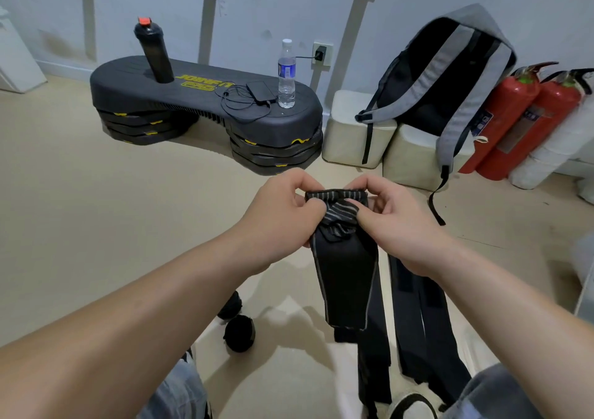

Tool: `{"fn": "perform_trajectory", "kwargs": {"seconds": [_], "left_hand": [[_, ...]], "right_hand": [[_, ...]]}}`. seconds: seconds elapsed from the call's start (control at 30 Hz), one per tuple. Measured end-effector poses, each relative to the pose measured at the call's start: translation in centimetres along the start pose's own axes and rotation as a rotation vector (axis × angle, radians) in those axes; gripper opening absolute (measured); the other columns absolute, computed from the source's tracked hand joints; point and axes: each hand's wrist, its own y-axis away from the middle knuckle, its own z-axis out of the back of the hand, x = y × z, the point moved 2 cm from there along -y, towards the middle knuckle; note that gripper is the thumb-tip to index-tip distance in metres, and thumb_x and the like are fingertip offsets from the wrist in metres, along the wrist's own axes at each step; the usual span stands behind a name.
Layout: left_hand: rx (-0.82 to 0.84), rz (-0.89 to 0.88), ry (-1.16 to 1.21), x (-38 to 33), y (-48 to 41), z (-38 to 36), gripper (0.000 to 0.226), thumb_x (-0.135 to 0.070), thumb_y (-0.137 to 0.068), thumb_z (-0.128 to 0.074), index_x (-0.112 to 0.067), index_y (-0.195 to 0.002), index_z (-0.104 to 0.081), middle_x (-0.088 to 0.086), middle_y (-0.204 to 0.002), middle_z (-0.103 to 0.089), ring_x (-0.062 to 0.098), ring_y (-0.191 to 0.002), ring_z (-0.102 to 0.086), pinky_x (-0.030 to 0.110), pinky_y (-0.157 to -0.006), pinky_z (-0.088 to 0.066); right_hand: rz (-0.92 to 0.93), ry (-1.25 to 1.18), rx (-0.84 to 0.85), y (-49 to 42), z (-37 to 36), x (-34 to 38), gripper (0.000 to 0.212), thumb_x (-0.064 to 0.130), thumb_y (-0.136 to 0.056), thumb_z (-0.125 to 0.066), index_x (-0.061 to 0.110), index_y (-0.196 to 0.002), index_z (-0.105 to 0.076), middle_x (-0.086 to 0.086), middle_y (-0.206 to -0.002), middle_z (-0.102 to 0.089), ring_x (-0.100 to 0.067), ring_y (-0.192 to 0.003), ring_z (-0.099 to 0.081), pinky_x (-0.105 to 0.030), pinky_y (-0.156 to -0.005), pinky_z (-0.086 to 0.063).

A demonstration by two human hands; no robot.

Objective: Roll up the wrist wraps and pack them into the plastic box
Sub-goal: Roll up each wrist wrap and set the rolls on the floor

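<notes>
in the head view both hands meet in front of the black step platform (205, 97). the left hand (283, 216) and right hand (395, 222) each pinch the top end of a black striped wrist wrap (345, 258), fingers curled closed on it, the rest hanging down. nearer than the platform, more wraps (418, 322) lie flat and two rolled wraps (239, 333) sit on the floor. i cannot tell where the plastic box is.

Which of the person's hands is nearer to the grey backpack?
Right. The right hand grips the wrist wrap just below and left of the grey backpack; the left hand is farther left.
</notes>
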Motion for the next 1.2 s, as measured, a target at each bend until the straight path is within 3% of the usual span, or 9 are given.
{"fn": "perform_trajectory", "kwargs": {"seconds": [0.17, 0.33, 0.43, 0.53, 0.67, 0.83, 0.93, 1.1, 1.2], "left_hand": [[-0.084, -0.072, -0.054, 0.1, -0.2, 0.0, 0.014, -0.004, -0.098, -0.057, -0.016, -0.094, -0.065, -0.002, -0.052, -0.045, 0.020, -0.052, -0.044, 0.034, -0.056, -0.042], [-0.093, -0.102, -0.038, -0.1, 0.0, 0.1, 0.017, -0.002, -0.101, -0.056, -0.015, -0.097, -0.065, -0.012, -0.048, -0.039, 0.010, -0.047, -0.036, 0.019, -0.046, -0.031], [-0.068, -0.102, -0.009, -0.1, 0.0, -0.1, 0.018, -0.002, -0.102, -0.058, -0.017, -0.097, -0.067, 0.002, -0.052, -0.046, 0.019, -0.051, -0.041, 0.027, -0.050, -0.035], [-0.026, -0.079, 0.061, -0.2, 0.2, -0.4, 0.018, -0.002, -0.102, -0.060, -0.017, -0.101, -0.069, 0.031, -0.075, -0.064, 0.037, -0.058, -0.060, 0.046, -0.055, -0.056], [0.041, 0.048, 0.250, -0.6, 0.4, -0.4, 0.017, 0.004, -0.101, -0.062, -0.009, -0.106, -0.071, 0.014, -0.080, -0.073, 0.019, -0.063, -0.068, 0.030, -0.059, -0.058], [0.204, 0.237, 0.461, -0.5, 0.2, -0.7, 0.028, -0.020, -0.108, -0.052, -0.007, -0.120, -0.073, 0.011, -0.100, -0.075, 0.028, -0.085, -0.071, 0.051, -0.092, -0.059], [0.236, 0.269, 0.385, -0.2, 0.5, -1.3, 0.033, -0.037, -0.113, -0.047, -0.017, -0.116, -0.072, 0.003, -0.099, -0.077, 0.021, -0.087, -0.073, 0.046, -0.090, -0.063], [0.220, 0.243, 0.425, 0.2, 0.3, -1.3, 0.025, -0.026, -0.112, -0.051, -0.013, -0.107, -0.072, 0.008, -0.097, -0.076, 0.019, -0.089, -0.072, 0.036, -0.085, -0.060], [0.157, 0.218, 0.390, 0.5, 0.1, -1.3, 0.022, -0.022, -0.111, -0.054, -0.011, -0.104, -0.072, 0.014, -0.098, -0.072, 0.027, -0.090, -0.065, 0.039, -0.083, -0.050]], "right_hand": [[-0.055, -0.138, 0.032, 0.4, 0.3, 1.1, 0.021, 0.021, -0.110, -0.052, 0.019, -0.111, -0.073, -0.008, -0.094, -0.068, -0.025, -0.086, -0.055, -0.042, -0.076, -0.040], [-0.041, -0.220, 0.026, 0.7, 0.4, 1.4, 0.024, 0.006, -0.107, -0.053, 0.014, -0.119, -0.073, -0.014, -0.101, -0.072, -0.025, -0.089, -0.064, -0.036, -0.074, -0.050], [-0.047, -0.293, 0.006, 0.8, 0.4, 1.5, 0.026, -0.001, -0.105, -0.052, 0.010, -0.115, -0.074, -0.010, -0.097, -0.076, -0.018, -0.084, -0.070, -0.025, -0.067, -0.057], [-0.021, -0.318, -0.044, 0.8, 0.4, 1.4, 0.030, -0.008, -0.102, -0.052, 0.011, -0.104, -0.075, -0.009, -0.090, -0.078, -0.019, -0.083, -0.072, -0.026, -0.073, -0.059], [0.068, -0.250, -0.089, 0.7, 0.6, 1.3, 0.032, -0.012, -0.100, -0.053, 0.010, -0.099, -0.076, -0.006, -0.086, -0.077, -0.017, -0.080, -0.071, -0.026, -0.074, -0.060], [0.192, -0.029, -0.138, 1.0, 0.5, 1.7, 0.037, -0.010, -0.098, -0.056, 0.018, -0.092, -0.078, 0.006, -0.082, -0.076, -0.005, -0.075, -0.066, -0.019, -0.075, -0.054], [0.229, 0.034, -0.160, 1.2, 0.2, 1.7, 0.038, -0.009, -0.097, -0.057, 0.023, -0.091, -0.077, 0.013, -0.082, -0.076, -0.001, -0.076, -0.066, -0.015, -0.075, -0.052], [0.241, 0.052, -0.141, 1.3, 0.0, 1.7, 0.037, -0.009, -0.099, -0.054, 0.019, -0.095, -0.077, 0.005, -0.090, -0.078, -0.005, -0.081, -0.068, -0.017, -0.076, -0.053], [0.151, -0.029, -0.083, 1.2, 0.1, 1.6, 0.031, -0.007, -0.101, -0.053, 0.013, -0.102, -0.076, -0.004, -0.097, -0.078, -0.011, -0.088, -0.070, -0.026, -0.081, -0.056]]}}
